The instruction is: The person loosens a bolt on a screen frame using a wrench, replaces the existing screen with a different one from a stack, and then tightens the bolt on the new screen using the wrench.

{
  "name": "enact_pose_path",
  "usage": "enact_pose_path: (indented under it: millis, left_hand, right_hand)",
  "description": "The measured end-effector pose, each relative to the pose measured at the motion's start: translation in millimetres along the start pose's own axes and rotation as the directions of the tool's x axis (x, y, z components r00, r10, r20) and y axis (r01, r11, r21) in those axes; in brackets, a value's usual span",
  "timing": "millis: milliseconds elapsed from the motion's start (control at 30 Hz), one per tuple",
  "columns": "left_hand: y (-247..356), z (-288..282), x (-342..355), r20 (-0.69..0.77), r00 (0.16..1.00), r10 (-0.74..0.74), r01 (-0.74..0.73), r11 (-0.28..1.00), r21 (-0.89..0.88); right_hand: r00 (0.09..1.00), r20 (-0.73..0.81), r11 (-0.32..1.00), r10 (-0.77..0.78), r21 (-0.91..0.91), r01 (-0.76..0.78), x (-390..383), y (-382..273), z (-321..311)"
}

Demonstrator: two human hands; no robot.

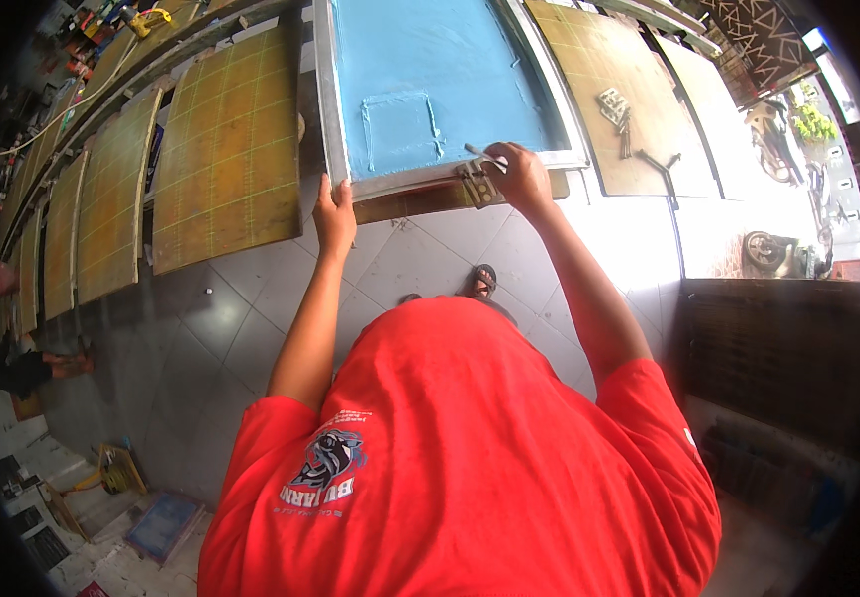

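Observation:
A screen-printing frame point(328, 109) with pale metal edges and a blue mesh point(430, 60) lies in front of me. Near its lower left, the blue surface carries a rectangular outline of raised streaks. My left hand point(334, 214) is closed on the frame's near left corner, thumb on the edge. Over the near edge, right of centre, my right hand point(521, 181) pinches a small thin greyish-white piece point(486, 155) whose kind I cannot make out. Just beneath that hand sits a metal hinge clamp point(475, 186), partly covered by it.
Yellowish printing boards with grid lines point(231, 149) line the left; another board point(619, 99) on the right bears a metal clamp point(614, 107). A person in dark clothes point(17, 370) is at far left. Motorbikes point(773, 249) stand at right, beside a dark slatted panel point(778, 348).

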State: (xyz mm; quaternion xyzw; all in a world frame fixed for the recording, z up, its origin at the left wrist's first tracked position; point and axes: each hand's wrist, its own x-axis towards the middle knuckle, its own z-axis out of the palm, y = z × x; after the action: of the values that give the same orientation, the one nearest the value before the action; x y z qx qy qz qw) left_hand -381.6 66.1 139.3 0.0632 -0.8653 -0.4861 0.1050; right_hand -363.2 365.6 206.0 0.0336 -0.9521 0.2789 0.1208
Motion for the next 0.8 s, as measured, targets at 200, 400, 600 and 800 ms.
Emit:
enact_pose_path:
  millis: [200, 400, 600, 800]
  left_hand:
    - [2, 0, 0, -0.021, 0.998, 0.052, -0.052, 0.999, 0.009]
    - [8, -1, -1, -0.021, 0.998, 0.064, -0.064, 0.998, 0.004]
    - [3, 1, 0, -0.041, 0.996, 0.075, -0.074, 0.997, 0.031]
    - [3, 1, -1, -0.001, 1.0, 0.022, -0.022, 1.0, -0.002]
  right_hand:
    - [0.992, 0.094, 0.988, 0.082, -0.135, -0.069, -4, -3, 2]
    - [0.994, 0.097, 0.993, -0.05, -0.099, 0.06, -9, 3, 8]
    - [0.998, 0.07, 0.997, -0.001, -0.072, 0.006, -10, -4, 1]
    - [0.998, 0.035, 0.998, -0.061, -0.007, 0.061, -12, 5, 8]
